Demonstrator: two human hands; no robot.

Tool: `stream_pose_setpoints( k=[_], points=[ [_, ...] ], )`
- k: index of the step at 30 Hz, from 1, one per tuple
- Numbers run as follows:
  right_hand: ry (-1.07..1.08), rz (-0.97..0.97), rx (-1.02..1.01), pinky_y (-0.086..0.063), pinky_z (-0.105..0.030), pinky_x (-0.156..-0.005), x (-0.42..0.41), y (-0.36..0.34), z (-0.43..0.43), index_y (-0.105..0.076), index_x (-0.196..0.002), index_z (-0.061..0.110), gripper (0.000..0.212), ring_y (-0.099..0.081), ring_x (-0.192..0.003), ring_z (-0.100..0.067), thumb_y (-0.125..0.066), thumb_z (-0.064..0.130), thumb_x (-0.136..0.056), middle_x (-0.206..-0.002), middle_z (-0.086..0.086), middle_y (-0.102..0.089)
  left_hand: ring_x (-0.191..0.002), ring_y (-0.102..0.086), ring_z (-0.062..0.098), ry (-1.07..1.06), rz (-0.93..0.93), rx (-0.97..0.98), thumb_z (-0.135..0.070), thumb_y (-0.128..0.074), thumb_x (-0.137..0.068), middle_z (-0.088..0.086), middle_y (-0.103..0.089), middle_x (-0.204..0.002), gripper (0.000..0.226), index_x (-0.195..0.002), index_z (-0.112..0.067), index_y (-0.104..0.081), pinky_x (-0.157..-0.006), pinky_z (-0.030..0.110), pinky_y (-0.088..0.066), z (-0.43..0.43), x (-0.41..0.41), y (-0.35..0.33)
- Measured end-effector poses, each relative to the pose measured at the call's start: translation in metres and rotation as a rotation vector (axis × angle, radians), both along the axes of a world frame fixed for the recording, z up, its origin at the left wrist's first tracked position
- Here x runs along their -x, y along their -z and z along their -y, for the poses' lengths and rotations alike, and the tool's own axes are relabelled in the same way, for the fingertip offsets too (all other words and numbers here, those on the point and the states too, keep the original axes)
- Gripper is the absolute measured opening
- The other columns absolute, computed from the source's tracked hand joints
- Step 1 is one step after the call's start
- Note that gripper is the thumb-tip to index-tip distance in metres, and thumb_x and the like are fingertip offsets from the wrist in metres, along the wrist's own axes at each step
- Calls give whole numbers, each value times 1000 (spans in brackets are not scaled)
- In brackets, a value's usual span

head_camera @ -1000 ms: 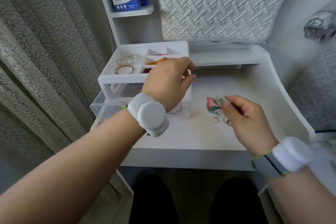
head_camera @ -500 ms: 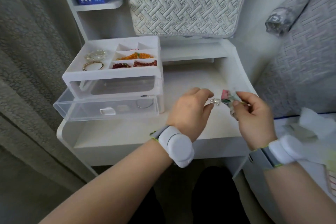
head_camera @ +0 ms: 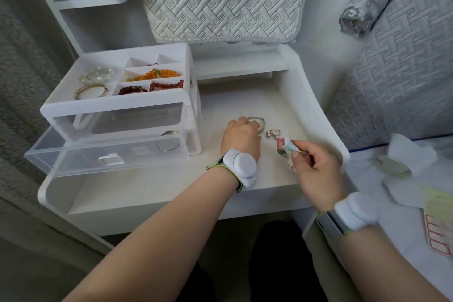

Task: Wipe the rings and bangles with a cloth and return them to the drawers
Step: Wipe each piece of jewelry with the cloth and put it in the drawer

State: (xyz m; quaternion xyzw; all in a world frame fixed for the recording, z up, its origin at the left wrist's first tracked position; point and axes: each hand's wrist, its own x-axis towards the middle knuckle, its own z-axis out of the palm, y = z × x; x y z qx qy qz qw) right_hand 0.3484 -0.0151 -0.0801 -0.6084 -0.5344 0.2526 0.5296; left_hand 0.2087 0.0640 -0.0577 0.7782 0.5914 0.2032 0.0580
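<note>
White desk (head_camera: 171, 191), bangle (head_camera: 260, 120) lying flat

a silver bangle (head_camera: 259, 120) on the white desk (head_camera: 152, 186) is covered by the left hand (head_camera: 241, 137); a patterned cloth (head_camera: 285, 146) is pinched by the right hand (head_camera: 316, 169).

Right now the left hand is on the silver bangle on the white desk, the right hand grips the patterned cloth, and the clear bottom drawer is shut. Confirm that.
Not quite. The head view shows the clear plastic bottom drawer pulled open, not shut. The rest holds: the left hand is on the silver bangle on the white desk, and the right hand grips the patterned cloth.
</note>
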Motion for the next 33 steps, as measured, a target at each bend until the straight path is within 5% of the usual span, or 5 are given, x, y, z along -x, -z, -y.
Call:
stream_pose_setpoints(
  k=[9, 17, 23, 27, 33],
  points=[
    [-1, 9, 4, -39, -5, -64, -3, 2, -1, -64, -108, 18, 22, -50, -65, -2, -57, 9, -90, -79, 0, -55, -98, -49, 32, -19, -80, 49, -13, -49, -90, 11, -58, -100, 20, -91, -10, -69, -73, 31, -41, -33, -4, 2],
    [-2, -37, 13, -42, -6, -64, -3, -2, 0, -64, -97, 24, 16, -56, -70, -7, -57, 12, -91, -82, 1, -64, -74, -61, 17, 16, 449, 72, -19, -60, -87, -5, -65, -79, 8, -84, -21, -66, -70, 27, -48, 2, 1, -14],
    [73, -264, -36, -44, -8, -58, 4, -15, -1, -66, -90, 21, 15, -57, -57, 6, -55, 11, -92, -72, 9, -66, -48, -47, 1, 72, 740, 169, -17, -65, -85, -7, -60, -62, 20, -71, -31, -59, -51, 14, -36, 42, 15, -11],
    [50, -499, 17, -48, -18, -62, 17, -23, -1, -65, -82, 24, 20, -58, -60, -5, -56, 9, -91, -67, 5, -65, -60, -56, 3, 121, 790, 115, -24, -71, -81, -2, -66, -72, 8, -77, -19, -66, -56, 15, -42, 59, 22, -5],
    [-425, -1085, 250, -52, -33, -86, 21, -38, 0, -60, -112, 1, 30, -64, -96, -26, -45, 19, -93, -104, -15, -68, -72, -59, 7, 212, 691, -65, -24, -71, -81, -1, -66, -76, 14, -79, -11, -67, -67, 15, -47, 64, 33, -2]
  ],
)
